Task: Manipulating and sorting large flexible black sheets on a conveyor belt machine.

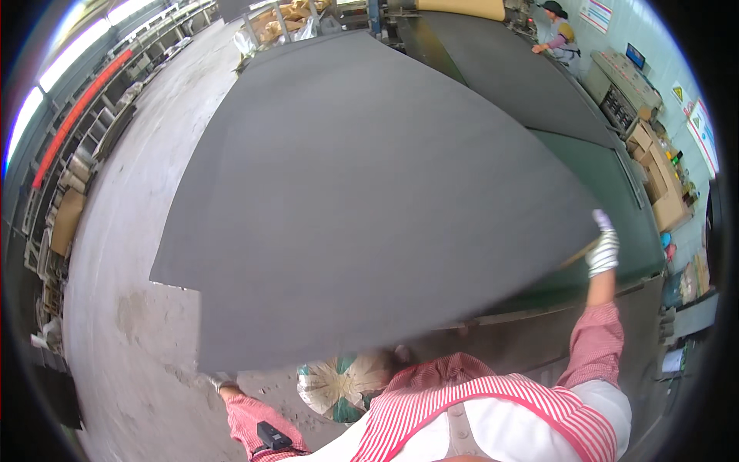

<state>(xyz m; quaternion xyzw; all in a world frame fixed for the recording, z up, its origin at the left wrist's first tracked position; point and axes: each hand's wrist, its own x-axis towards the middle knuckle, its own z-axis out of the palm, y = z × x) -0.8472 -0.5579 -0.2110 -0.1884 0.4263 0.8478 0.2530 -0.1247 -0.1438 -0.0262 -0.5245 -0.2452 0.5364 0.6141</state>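
Observation:
A large dark grey sheet (354, 192) spreads in front of me, slightly blurred along its near edge. My right hand (604, 248), in a white glove with purplish fingertips, grips its right corner. At the near left corner my left hand (223, 379) holds the sheet from the edge; its fingers are mostly hidden under the material. Beneath the sheet's right side lies a green work surface (616, 208). A second dark grey sheet (508, 77) lies farther back on the same long table.
A co-worker (560, 38) stands at the far right beside a control cabinet (622, 85). Cardboard boxes (658, 177) line the right wall. Near my body sits a tied white and green sack (339, 385). Racks with a red beam (85, 115) run along the left, beyond the concrete floor.

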